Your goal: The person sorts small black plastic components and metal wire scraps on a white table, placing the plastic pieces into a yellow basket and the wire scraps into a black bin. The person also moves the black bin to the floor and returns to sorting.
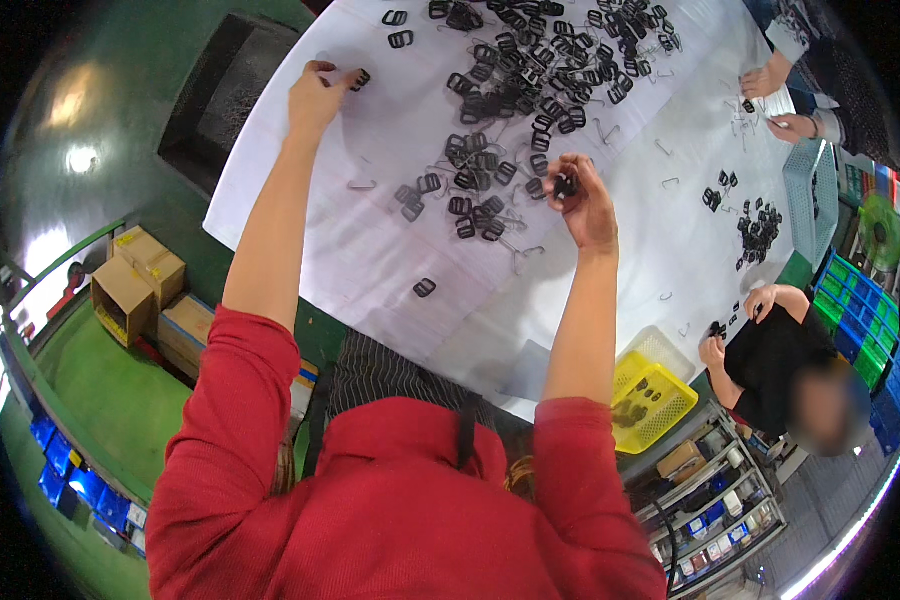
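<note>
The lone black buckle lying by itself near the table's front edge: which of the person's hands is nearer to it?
Right. The right hand is raised just up and right of the lone black buckle; the left hand is stretched to the sheet's far left edge, well beyond it.

Small black buckles [564,184] in hands

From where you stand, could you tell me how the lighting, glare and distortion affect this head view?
In the head view, fisheye bending curves the white table sheet and darkens the rim; glare spots shine on the green floor at left; the left hand, right hand and black buckles stay evenly lit and fairly sharp; one co-worker's face is blurred.
</note>
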### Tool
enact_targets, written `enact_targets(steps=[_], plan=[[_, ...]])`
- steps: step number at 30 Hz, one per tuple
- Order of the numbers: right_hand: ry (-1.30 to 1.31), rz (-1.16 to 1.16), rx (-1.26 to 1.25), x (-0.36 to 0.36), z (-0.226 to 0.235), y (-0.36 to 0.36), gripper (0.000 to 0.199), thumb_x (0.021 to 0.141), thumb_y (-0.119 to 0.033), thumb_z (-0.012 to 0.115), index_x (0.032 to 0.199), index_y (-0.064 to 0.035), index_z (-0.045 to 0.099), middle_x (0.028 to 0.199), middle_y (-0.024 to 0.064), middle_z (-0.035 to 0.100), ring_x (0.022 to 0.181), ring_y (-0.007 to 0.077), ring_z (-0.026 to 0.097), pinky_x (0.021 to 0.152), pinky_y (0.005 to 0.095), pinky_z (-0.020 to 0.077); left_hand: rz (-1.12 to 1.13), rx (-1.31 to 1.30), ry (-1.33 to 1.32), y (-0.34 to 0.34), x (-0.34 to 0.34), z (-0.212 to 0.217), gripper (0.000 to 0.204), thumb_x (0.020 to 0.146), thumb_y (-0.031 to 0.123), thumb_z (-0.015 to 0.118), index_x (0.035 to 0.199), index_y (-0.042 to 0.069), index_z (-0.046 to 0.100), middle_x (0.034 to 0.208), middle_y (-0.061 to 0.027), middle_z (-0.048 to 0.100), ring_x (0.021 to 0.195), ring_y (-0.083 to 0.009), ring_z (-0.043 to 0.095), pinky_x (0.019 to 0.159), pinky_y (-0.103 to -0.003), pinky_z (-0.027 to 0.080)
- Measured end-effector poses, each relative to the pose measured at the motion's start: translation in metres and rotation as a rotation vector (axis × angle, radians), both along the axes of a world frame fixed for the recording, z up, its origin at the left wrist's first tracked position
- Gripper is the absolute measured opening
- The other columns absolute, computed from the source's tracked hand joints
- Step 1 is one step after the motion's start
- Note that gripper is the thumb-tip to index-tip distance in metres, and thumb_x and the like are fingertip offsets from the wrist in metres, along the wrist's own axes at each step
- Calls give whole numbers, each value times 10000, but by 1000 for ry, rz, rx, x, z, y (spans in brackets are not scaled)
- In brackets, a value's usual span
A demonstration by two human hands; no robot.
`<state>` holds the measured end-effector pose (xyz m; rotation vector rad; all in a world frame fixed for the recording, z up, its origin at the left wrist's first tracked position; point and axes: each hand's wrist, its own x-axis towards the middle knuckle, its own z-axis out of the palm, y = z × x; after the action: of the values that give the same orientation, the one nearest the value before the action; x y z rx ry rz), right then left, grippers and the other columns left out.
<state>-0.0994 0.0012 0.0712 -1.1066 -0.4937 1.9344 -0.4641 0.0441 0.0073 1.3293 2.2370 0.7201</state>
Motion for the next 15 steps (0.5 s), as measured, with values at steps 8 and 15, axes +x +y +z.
enact_targets(steps=[8, 15], plan=[[-1629, 243, 159, -22, -45, 28, 423, 667, -395, 710, 913, -65, 613, 820, 135, 644, 805, 280, 613, 712, 371, 468, -243, -132, -622, -5, 29, 3, 272, 774, 282, 652, 858, 31, 590, 728, -31, 599, 680, -129, 570, 551, -254, 423], [-566, 116, 46, 14, -60, 20, 305, 729, -227, 671, 959, -57, 566, 819, 78, 613, 748, 206, 595, 603, 298, 437, -229, -191, -1394, -20, 76, 43, 188, 842, 232, 579, 903, 55, 589, 786, 0, 563, 682, -84, 535, 519, -210, 395]])
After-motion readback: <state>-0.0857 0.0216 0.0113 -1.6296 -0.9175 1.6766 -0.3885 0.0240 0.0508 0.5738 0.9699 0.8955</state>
